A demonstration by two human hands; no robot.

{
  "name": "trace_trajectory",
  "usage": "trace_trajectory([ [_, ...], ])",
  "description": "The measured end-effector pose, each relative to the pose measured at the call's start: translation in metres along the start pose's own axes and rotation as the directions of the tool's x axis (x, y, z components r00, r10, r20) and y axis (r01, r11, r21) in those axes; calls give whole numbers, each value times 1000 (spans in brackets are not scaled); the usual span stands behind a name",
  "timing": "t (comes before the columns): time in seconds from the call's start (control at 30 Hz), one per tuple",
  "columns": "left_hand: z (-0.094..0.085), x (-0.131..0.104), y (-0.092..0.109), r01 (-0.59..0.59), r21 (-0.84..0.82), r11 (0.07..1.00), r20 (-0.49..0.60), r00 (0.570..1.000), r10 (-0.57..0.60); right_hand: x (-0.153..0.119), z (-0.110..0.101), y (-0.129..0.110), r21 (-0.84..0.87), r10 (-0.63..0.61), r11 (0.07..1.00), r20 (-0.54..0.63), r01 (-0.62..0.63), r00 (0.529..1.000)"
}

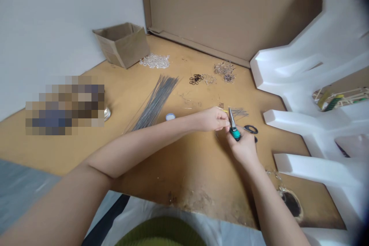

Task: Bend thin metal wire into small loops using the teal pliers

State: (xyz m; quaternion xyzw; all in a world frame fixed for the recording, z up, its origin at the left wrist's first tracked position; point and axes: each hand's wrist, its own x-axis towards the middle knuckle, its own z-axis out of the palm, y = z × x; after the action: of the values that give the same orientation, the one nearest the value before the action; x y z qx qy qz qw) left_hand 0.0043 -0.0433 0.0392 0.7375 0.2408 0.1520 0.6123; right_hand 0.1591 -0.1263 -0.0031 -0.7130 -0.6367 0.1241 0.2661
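My right hand [245,148] is wrapped round a pair of pliers [235,133] with teal grips; their metal jaws point up and away from me. Close beside the pliers, my left hand [215,119] is closed in a pinch, and what it holds is too small to make out. Just past my right hand are black scissor handles [251,129], the rest being hidden. A small bunch of short wires [240,112] lies behind the pliers. Left of my hands is a thick bundle of long grey wires [157,102].
Farther back are a cardboard box [123,48], clear beads [155,61], black rings [196,79] and a pile of small wire pieces [225,70]. A round white lid [170,117] lies near my left forearm. White slotted foam [291,121] borders the right side; a hole [291,203] pierces the tabletop.
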Motion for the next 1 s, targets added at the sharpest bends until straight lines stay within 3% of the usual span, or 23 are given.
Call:
trace_trajectory([
  [0.3,3,-1,2,-15,12,1000,-13,1000,15,3,-3,-2,77,-115,991,42,112,992],
  [0.73,4,2,-4,-41,-2,999,-42,998,41,2,0,-1,8,-19,1000,-65,19,998],
  [0.9,3,-3,6,-42,-17,999,-26,999,42,3,-6,-4,206,-10,978,79,-7,997],
  [1.0,3,-4,7,-24,-36,999,-2,1000,24,2,-9,-5,220,-10,975,140,-21,990],
])
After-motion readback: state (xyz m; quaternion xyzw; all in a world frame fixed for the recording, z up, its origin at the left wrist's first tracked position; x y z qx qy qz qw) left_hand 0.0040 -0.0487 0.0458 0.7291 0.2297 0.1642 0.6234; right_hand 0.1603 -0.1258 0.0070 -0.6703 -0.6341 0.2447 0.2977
